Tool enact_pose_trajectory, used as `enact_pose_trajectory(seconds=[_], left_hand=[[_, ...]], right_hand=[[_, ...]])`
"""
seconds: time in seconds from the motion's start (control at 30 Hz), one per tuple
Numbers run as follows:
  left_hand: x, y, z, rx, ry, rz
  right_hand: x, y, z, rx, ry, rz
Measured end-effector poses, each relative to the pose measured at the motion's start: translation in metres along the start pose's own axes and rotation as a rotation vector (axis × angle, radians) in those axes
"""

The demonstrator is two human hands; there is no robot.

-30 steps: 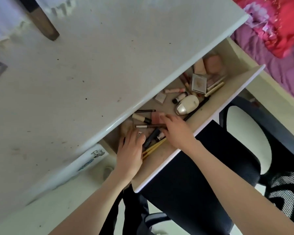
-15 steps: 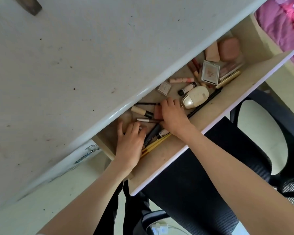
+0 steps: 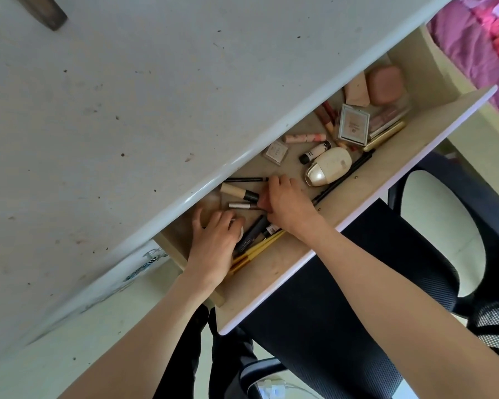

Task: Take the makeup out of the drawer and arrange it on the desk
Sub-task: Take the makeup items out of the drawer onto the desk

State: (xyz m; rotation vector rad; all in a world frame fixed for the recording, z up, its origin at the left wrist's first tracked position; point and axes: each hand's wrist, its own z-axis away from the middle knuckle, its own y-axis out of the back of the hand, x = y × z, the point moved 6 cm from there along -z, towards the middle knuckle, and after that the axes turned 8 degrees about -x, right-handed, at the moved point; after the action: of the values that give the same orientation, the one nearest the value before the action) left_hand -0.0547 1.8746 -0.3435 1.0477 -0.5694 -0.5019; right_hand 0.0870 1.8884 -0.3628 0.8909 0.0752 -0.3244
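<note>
The open drawer [image 3: 415,145] under the white desk top [image 3: 156,96] holds scattered makeup. My left hand [image 3: 213,246] is at the drawer's left end, fingers curled over a small white round jar [image 3: 239,230]. My right hand [image 3: 288,203] is just right of it, fingers closed around a pink compact [image 3: 264,198]. Between and around the hands lie a beige tube with a black cap [image 3: 236,192], a thin black pencil [image 3: 245,179] and gold-handled brushes [image 3: 260,246]. Further right are a white oval bottle [image 3: 329,167], a square compact [image 3: 353,125] and a pink round case [image 3: 385,84].
A black mesh office chair [image 3: 357,283] sits right below the drawer front. A bed with a purple and red cover [image 3: 478,38] is at the upper right. A dark wooden object [image 3: 46,10] rests on the desk's far left. The desk top carries small dark specks.
My view has drifted, so the drawer sits further right in frame. My right hand moved slightly left and closed onto the pink compact. My left hand's fingers curled tighter over the jar.
</note>
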Motion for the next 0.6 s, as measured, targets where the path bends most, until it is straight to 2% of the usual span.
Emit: enact_pose_trajectory(seconds=[0.13, 0.5, 0.6], left_hand=[[-0.001, 0.004, 0.003, 0.037, -0.027, -0.007], [0.004, 0.006, 0.011, -0.002, -0.015, 0.042], [0.009, 0.01, 0.015, -0.01, -0.063, 0.129]], right_hand=[[-0.002, 0.0, 0.001, 0.031, 0.015, 0.051], [-0.003, 0.005, 0.007, 0.059, 0.042, 0.115], [-0.004, 0.01, 0.018, 0.098, 0.043, 0.113]])
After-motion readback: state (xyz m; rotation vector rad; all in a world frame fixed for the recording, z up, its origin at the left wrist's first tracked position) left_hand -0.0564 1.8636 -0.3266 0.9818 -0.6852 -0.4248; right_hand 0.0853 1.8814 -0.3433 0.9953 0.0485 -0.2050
